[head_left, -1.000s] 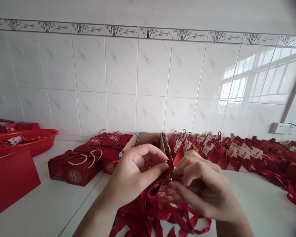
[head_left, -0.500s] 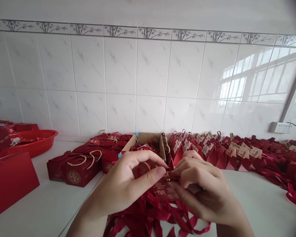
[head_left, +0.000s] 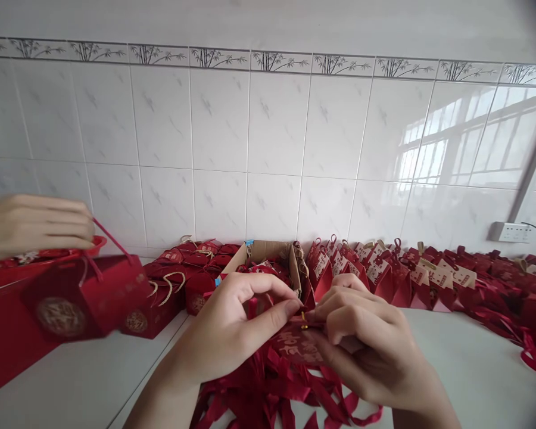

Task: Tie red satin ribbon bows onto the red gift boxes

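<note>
I could read no word for certain. Gold characters in the round emblem point(head_left: 61, 316) on the swinging box point(head_left: 111, 292) were blurred; those on the packet point(head_left: 295, 347) were partly covered; print on the bags' point(head_left: 324, 286) pale labels point(head_left: 377, 266) was too small.

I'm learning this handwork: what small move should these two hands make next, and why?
Probably a gentle pinch on the gold-coloured bit with the right hand, the left hand steadying: both hands' fingertips are close beside it, near the upper edge of the red printed piece.
</note>
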